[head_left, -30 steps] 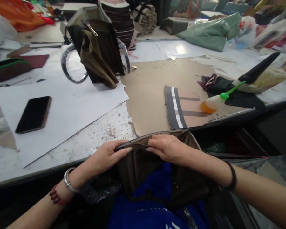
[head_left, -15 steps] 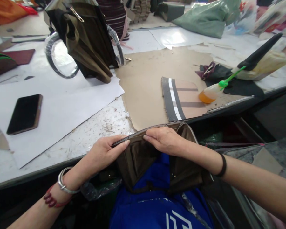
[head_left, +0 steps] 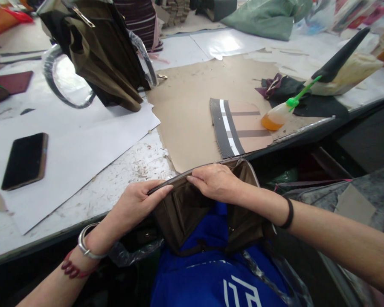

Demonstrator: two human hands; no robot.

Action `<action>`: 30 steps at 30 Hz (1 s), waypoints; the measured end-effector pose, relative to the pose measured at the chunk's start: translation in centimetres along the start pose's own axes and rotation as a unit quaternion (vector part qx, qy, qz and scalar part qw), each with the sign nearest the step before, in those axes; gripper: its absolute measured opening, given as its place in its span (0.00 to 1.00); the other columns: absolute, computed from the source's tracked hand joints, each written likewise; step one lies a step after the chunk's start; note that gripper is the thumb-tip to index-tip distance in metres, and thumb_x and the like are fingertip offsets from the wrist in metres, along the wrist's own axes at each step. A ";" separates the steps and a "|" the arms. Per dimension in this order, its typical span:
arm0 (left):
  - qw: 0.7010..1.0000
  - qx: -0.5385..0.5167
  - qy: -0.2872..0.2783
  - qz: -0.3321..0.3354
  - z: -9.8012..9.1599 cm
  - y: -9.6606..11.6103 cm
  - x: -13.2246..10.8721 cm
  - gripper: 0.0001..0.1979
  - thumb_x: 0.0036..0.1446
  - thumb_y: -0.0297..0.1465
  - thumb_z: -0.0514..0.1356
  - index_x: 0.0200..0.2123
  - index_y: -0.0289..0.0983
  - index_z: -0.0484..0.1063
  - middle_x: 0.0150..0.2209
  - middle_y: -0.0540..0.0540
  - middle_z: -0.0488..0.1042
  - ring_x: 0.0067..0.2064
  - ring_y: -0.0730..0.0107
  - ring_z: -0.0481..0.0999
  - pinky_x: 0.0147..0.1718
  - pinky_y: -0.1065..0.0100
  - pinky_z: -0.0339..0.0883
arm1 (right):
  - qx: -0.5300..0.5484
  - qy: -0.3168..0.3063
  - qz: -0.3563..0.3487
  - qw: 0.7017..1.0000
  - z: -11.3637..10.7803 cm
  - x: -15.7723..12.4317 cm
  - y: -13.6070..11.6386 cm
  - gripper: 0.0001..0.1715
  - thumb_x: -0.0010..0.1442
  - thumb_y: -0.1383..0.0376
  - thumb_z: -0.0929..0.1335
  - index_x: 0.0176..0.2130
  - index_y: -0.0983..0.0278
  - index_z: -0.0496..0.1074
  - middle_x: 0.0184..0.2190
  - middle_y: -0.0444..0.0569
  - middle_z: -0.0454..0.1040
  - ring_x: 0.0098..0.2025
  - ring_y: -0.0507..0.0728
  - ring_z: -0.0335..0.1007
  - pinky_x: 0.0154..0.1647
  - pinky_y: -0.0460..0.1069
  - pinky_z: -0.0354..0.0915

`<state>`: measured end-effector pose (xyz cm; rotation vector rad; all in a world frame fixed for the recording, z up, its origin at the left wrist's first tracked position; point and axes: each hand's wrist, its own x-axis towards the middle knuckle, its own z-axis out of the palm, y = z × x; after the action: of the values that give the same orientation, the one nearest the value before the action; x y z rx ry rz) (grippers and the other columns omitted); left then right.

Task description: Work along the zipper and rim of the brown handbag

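Observation:
A dark brown bag [head_left: 179, 215] lies in my lap against blue clothing, its mouth spread wide at the table's edge. My left hand [head_left: 142, 198] pinches the left part of its top rim between thumb and fingers. Just to the right, my right hand [head_left: 213, 181] grips the same rim, with the fingertips folded over the edge. A short stretch of rim shows between the two hands. Plastic-wrapped handles hang at the bag's sides. The inside of the bag is partly hidden by my right hand and forearm.
On the table stand a second brown bag [head_left: 99, 55] with wrapped handles and a squeeze bottle [head_left: 277, 117] of orange liquid. A phone [head_left: 24, 161] rests on white paper at left. A striped panel [head_left: 243, 128] lies on brown card [head_left: 185, 106]. Behind are a black-handled tool [head_left: 342, 57] and a green bundle [head_left: 262, 19].
The camera view has shifted slightly, so the table things sit further left. Both hands keep hold of the bag's rim, and the right hand has moved very little along with it.

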<state>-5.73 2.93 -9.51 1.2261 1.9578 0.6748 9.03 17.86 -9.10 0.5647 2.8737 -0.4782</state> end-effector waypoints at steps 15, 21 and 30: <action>0.996 -0.084 -0.001 -0.036 -0.1 0.8 0.2 0.17 0.52 0.41 0.53 0.40 0.36 0.72 0.32 0.49 0.76 0.33 0.65 0.72 0.31 0.71 0.64 | 0.008 0.003 0.019 1.000 -0.3 -0.2 -0.3 0.23 0.60 0.54 0.54 0.31 0.62 0.70 0.28 0.47 0.71 0.32 0.54 0.66 0.31 0.46 0.54; 0.987 -0.144 -0.017 -0.063 -0.1 0.7 0.3 0.18 0.51 0.41 0.55 0.41 0.36 0.72 0.34 0.48 0.76 0.35 0.64 0.72 0.32 0.70 0.65 | 0.022 0.025 0.024 0.999 0.0 -0.6 0.3 0.20 0.60 0.55 0.55 0.31 0.62 0.68 0.28 0.46 0.71 0.31 0.53 0.65 0.28 0.45 0.52; 0.985 -0.153 -0.029 -0.079 -0.3 0.7 0.4 0.20 0.50 0.43 0.55 0.40 0.35 0.72 0.33 0.47 0.76 0.35 0.62 0.72 0.32 0.69 0.66 | -0.017 0.033 0.100 0.994 -0.3 -0.6 0.3 0.21 0.60 0.53 0.55 0.34 0.61 0.69 0.29 0.49 0.72 0.33 0.56 0.67 0.31 0.47 0.57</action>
<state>-5.71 3.55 -8.97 0.8842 1.8004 0.8125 9.69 17.98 -8.73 0.8672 2.8399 -0.3856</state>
